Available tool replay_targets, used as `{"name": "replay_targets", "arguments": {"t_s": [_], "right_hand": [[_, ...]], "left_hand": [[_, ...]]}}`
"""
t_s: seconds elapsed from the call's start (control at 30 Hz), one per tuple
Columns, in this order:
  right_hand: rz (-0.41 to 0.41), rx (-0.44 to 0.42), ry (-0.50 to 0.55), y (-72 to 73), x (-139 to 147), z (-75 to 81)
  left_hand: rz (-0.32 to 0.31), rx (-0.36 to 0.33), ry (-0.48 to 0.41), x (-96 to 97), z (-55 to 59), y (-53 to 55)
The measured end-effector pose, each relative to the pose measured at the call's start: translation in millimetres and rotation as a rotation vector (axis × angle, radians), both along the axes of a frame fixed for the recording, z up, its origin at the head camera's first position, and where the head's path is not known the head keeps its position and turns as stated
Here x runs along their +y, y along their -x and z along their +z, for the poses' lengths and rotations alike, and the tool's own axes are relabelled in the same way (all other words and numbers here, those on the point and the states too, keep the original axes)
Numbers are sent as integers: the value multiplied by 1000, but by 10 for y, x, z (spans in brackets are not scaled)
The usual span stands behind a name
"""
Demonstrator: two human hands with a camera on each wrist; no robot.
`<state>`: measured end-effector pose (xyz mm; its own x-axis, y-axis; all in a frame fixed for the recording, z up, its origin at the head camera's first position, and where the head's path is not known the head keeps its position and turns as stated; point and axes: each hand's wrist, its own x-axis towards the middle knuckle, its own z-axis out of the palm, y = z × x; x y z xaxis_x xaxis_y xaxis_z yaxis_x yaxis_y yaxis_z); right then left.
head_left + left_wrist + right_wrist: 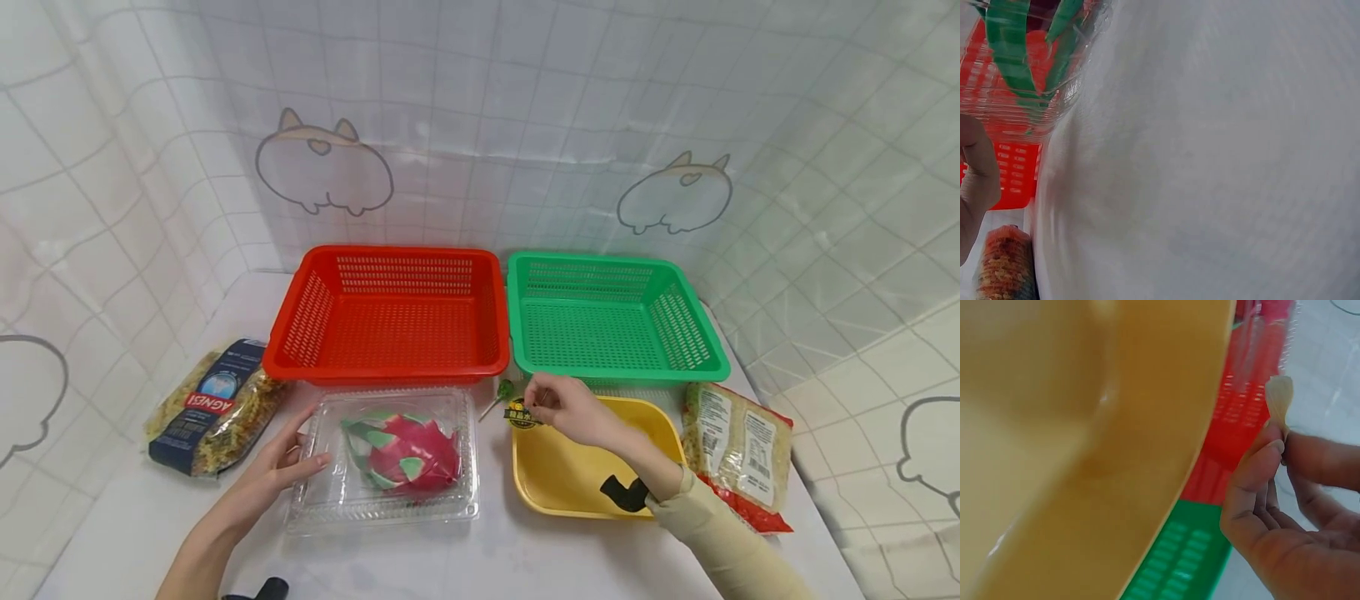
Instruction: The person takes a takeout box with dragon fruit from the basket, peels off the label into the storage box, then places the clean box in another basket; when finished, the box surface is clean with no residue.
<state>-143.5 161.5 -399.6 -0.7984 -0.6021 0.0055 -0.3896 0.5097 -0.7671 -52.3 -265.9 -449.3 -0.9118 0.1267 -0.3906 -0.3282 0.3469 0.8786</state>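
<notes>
A whole pink dragon fruit (416, 454) with green scales lies inside a clear plastic box (322, 492). My left hand (281, 462) holds the box by its left edge, the thumb lying over the lid and the other fingers along the side. Between thumb and forefinger, my right hand (573, 408) pinches a small black-and-gold label (519, 414) above the left rim of a yellow basin (555, 483). Seen in the right wrist view, the pinched label (1279, 397) looks pale and curved from behind.
Behind stand a red basket (405, 333) and a green basket (592, 333), side by side. A pasta bag (213, 408) lies at left, a red-edged food packet (738, 450) at right. Something small and green on a stick (505, 389) lies between box and basin.
</notes>
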Motion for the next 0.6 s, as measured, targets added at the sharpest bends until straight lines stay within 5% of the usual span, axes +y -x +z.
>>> {"name": "replay_targets", "arguments": {"t_s": [0.6], "right_hand": [[70, -104, -155, 44, 286, -283]], "left_hand": [[0, 33, 4, -3, -41, -6]]}}
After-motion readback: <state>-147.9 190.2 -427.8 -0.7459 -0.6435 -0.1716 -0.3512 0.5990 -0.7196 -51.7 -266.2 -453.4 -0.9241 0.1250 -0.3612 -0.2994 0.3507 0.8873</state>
